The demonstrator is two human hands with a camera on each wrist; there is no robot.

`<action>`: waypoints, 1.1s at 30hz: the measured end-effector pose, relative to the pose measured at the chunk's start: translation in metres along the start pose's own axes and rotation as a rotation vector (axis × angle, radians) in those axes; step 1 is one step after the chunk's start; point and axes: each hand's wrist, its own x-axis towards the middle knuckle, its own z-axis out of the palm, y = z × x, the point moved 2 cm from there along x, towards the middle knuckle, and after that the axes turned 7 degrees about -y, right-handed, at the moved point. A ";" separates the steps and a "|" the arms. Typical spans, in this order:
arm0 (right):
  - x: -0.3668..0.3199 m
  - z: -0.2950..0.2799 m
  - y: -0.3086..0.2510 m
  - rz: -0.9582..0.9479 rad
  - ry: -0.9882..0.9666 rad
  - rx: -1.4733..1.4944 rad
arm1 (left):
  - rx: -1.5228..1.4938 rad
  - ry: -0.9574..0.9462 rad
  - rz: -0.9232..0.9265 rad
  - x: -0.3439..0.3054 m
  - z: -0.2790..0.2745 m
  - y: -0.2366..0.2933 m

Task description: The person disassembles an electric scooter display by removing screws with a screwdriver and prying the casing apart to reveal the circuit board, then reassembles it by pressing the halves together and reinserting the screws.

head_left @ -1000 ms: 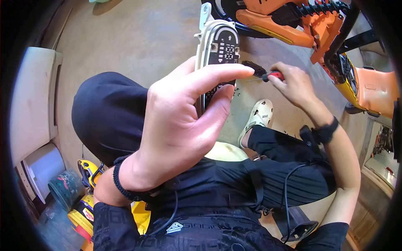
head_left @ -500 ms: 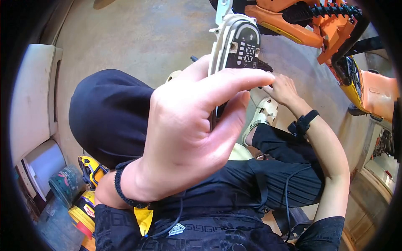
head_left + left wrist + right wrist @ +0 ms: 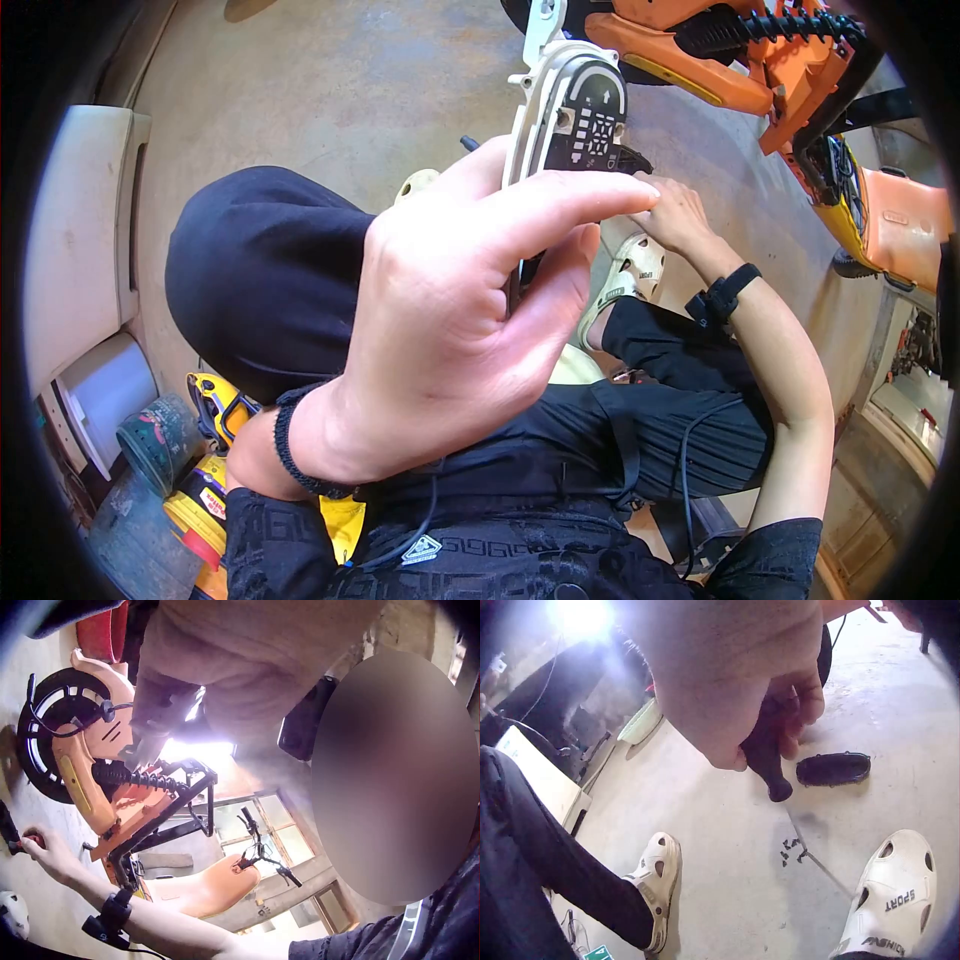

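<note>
In the head view my left hand [image 3: 440,300] is raised close to the camera and grips a display panel [image 3: 597,125] with a white casing and black face, holding it upright between thumb and fingers. My right hand [image 3: 678,212] is farther off, low over the floor and partly hidden by the left. It holds a screwdriver [image 3: 766,754] by its dark handle, and the thin shaft [image 3: 821,864] points down to the floor. Several small black screws [image 3: 789,847] lie around the shaft. Beside them rests a black oval cover [image 3: 832,769].
An orange electric scooter [image 3: 690,65] stands at the upper right. White clogs [image 3: 892,892] are on the person's feet, either side of the screws. A white cabinet [image 3: 80,240] is at the far left, with a dark green bucket [image 3: 158,440] below it. A pale green basin [image 3: 640,722] sits farther back.
My right hand has come inward with the screwdriver, so the left hand now partly covers it in the head view. The left hand and display panel have shifted slightly right.
</note>
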 end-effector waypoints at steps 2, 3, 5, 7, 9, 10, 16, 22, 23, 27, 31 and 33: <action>-0.001 -0.002 0.002 0.002 0.029 -0.011 | -0.009 0.000 -0.009 0.000 0.001 0.000; -0.001 -0.002 0.002 0.003 0.057 -0.021 | -0.016 0.001 -0.019 0.000 0.001 -0.001; 0.001 -0.003 0.005 0.031 0.030 -0.026 | -0.006 -0.006 -0.028 -0.001 0.000 0.000; 0.001 -0.006 0.007 0.061 0.005 -0.033 | 0.004 -0.014 -0.035 0.000 0.001 0.000; 0.000 -0.011 0.007 0.063 0.031 -0.012 | -0.006 -0.007 -0.039 0.000 0.001 0.000; -0.001 -0.013 0.007 0.064 0.032 -0.013 | -0.006 -0.007 -0.037 0.000 0.001 0.000; -0.007 -0.029 0.001 0.069 0.031 0.017 | 0.006 -0.011 -0.041 0.000 0.001 0.000; -0.011 -0.033 0.001 0.061 0.049 0.017 | 0.042 -0.001 -0.006 0.000 0.002 -0.001; -0.014 -0.038 0.000 0.056 0.073 0.019 | 0.028 -0.004 -0.021 0.000 0.001 -0.001; -0.032 -0.074 -0.005 0.082 0.113 0.051 | -0.041 -0.004 -0.052 0.001 0.001 -0.005; -0.066 -0.135 -0.010 0.026 0.275 0.280 | -0.055 -0.018 -0.075 0.002 -0.001 -0.008; -0.088 -0.163 -0.014 -0.035 0.393 0.435 | -0.065 -0.001 -0.042 0.003 -0.003 -0.009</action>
